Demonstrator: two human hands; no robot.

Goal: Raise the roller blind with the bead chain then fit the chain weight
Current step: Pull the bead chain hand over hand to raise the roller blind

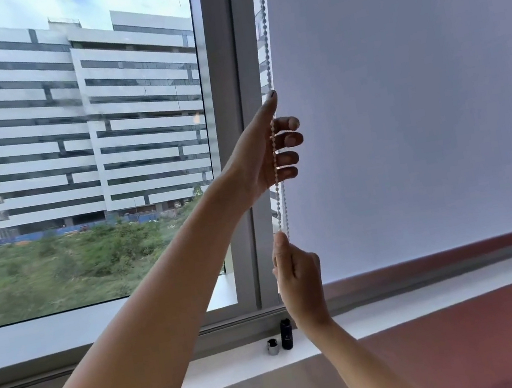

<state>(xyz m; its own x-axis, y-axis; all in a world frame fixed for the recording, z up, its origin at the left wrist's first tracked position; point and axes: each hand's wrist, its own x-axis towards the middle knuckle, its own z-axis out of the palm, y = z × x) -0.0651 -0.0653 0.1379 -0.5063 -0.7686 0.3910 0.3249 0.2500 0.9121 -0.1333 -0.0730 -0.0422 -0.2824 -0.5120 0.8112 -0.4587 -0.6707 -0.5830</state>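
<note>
A pale roller blind covers the right window pane, its bottom bar hanging just above the sill. A white bead chain hangs along the blind's left edge beside the grey window frame. My left hand is raised around the chain, fingers curled loosely over one strand, thumb pointing up. Lower down, my right hand pinches the chain between thumb and fingers. On the sill below stand a black cylindrical chain weight and a small silver and black cap.
The grey window mullion stands just left of the chain. The left pane shows a large white building and greenery outside. A white sill runs under the window, with wooden floor below it.
</note>
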